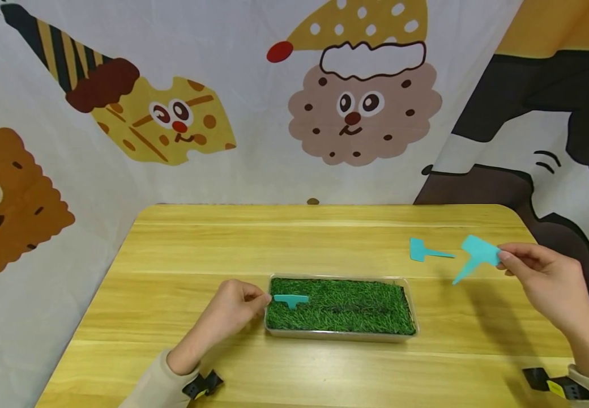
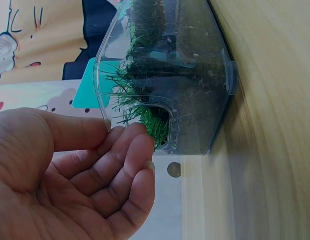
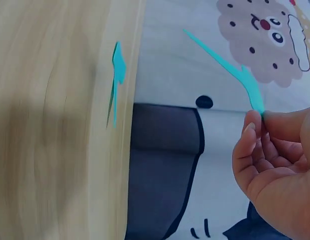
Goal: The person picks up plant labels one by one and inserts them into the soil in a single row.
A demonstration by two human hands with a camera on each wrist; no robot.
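Note:
My right hand (image 1: 554, 277) pinches a turquoise T-shaped plant label (image 1: 480, 252) by one end of its head, held up above the table with its spike pointing down-left. A second plant label (image 1: 419, 250) lies flat on the table, left of that hand. In front of me stands a clear plastic box (image 1: 342, 336) filled with green grass (image 1: 345, 300). Another turquoise label (image 1: 291, 298) stands in the grass near its left end, its lower part hidden. My left hand (image 1: 235, 306) pinches the box's left rim between thumb and index finger, as the left wrist view shows.
The wooden table (image 1: 182, 249) ends at a rounded back edge, close to a hanging cloth (image 1: 254, 181) printed with cartoon food. Black wrist cameras (image 1: 203, 385) sit on both of my wrists.

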